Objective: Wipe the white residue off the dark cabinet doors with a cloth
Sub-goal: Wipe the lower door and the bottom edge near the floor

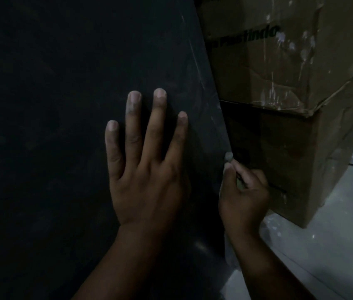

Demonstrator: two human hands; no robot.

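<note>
1. The dark cabinet door (62, 105) fills the view from about 12 o'clock round through 9 to 6. Its right edge runs slantwise from the top centre down toward 4 o'clock.
2. The left hand (147, 180) lies flat on the door near the centre, fingers straight and spread, gripping nothing. My guess is that it steadies the panel so it does not swing while the edge is worked.
3. The right hand (244, 198), at about 4 o'clock, is curled tight, with its fingertips against the door's right edge. They pinch something small and pale (228, 156), likely a bunched corner of the cloth, though the dim light leaves that uncertain. A thin dark streak also shows inside the grip; I cannot tell what it is.
4. Faint white residue (195, 53) streaks the door just inside that edge, from about 1 o'clock down toward the right hand. The rest of the face looks mostly dark, with dull smears.
5. Judging by the grip, the step in hand is close work along the edge, where a pinched point reaches better than a flat wad.
6. Stacked cardboard boxes (290, 126), spattered white, stand just beside the door at 2 o'clock, leaving the right hand little room. A pale glossy floor (333, 245) shows at 4 to 5 o'clock.
</note>
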